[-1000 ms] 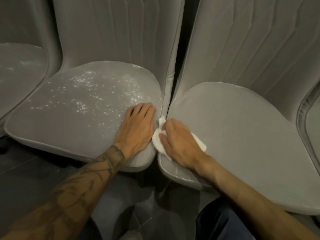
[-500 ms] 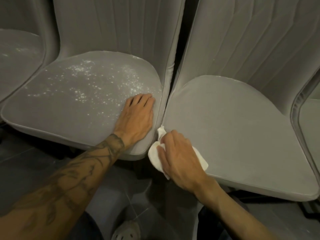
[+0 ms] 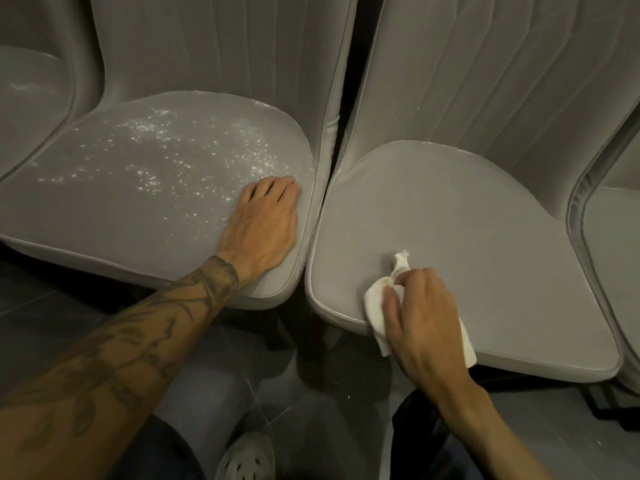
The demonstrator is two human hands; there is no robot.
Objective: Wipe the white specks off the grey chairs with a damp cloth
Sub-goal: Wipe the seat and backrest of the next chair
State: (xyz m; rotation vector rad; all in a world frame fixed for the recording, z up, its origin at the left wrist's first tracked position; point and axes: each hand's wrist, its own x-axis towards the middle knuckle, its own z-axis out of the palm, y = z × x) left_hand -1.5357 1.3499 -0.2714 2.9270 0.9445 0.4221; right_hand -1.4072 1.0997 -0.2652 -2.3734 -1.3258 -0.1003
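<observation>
Two grey upholstered chairs stand side by side. The left chair's seat (image 3: 114,209) carries a scatter of white specks (image 3: 194,157) across its middle and back. My left hand (image 3: 263,220) rests flat on that seat's right front corner, fingers straight. The right chair's seat (image 3: 467,216) looks free of specks. My right hand (image 3: 422,317) grips a crumpled white cloth (image 3: 375,306) and presses it on the front left part of the right seat, near its front edge.
A third grey seat (image 3: 27,91) with faint white specks shows at the far left, and another chair's edge (image 3: 609,237) at the far right. Dark tiled floor (image 3: 41,306) lies below the seats. My light shoe (image 3: 246,459) sits at the bottom centre.
My right hand has carried the cloth from the gap between the two seats rightward onto the right seat's front. My left hand has stayed flat in place.
</observation>
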